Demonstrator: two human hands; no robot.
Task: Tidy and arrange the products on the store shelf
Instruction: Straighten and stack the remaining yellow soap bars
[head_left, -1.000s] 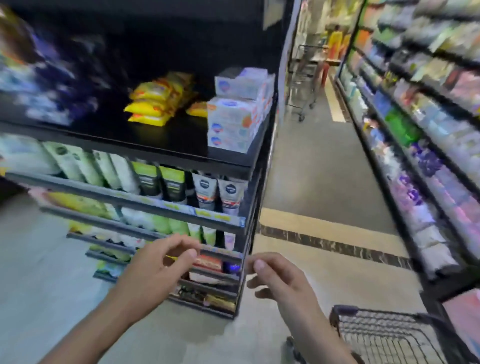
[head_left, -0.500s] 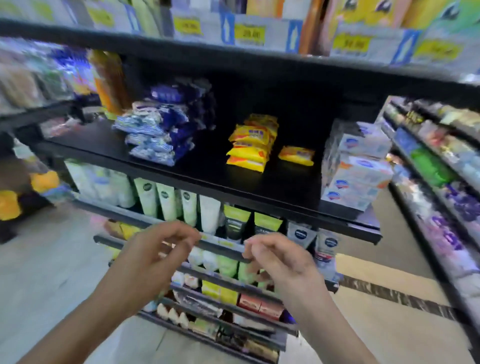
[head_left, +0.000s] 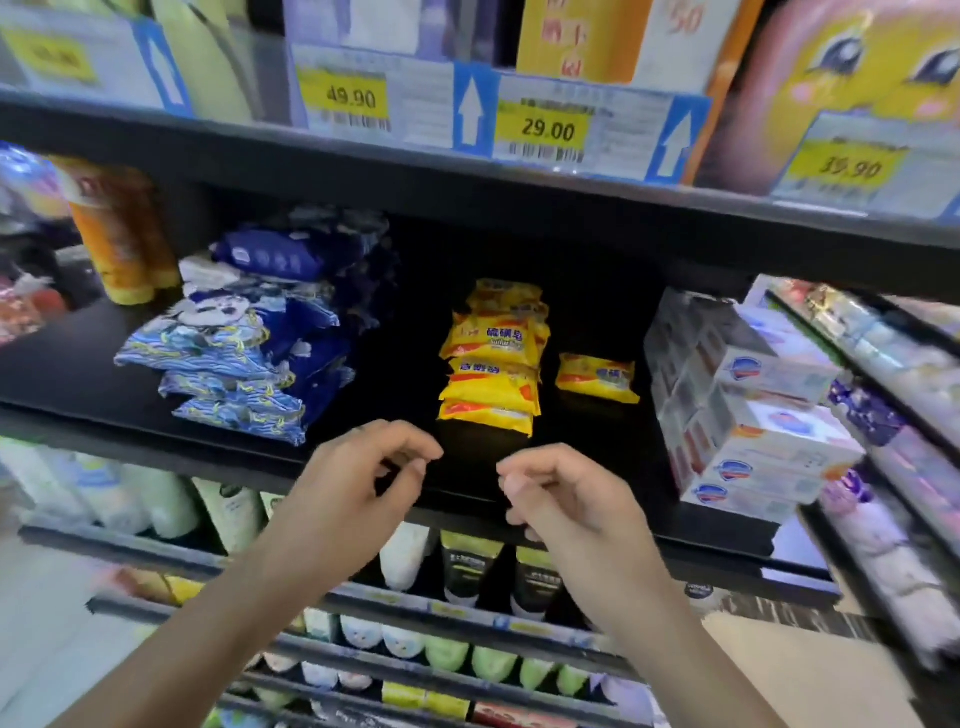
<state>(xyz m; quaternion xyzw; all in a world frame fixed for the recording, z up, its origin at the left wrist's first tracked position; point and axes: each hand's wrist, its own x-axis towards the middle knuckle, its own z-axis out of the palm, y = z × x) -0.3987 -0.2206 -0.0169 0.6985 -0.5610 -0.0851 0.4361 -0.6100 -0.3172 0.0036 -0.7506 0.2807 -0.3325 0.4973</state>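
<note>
yellow plastic soap packets (head_left: 491, 374) sit stacked just beyond both grips, one stray packet (head_left: 597, 378) lying apart; left hand (head_left: 358, 488) and right hand (head_left: 566, 499) hover loosely curled, empty; tidying looks barely begun.

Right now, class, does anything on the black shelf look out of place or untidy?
Yes. One yellow pack lies alone, right of the yellow stack. The blue packs slump in an uneven, fanned heap. The white boxes look neatly stacked. Both hands hold nothing.

Black store shelving (head_left: 363, 447), pale tiled floor (head_left: 779, 670), bright aisle light
</note>
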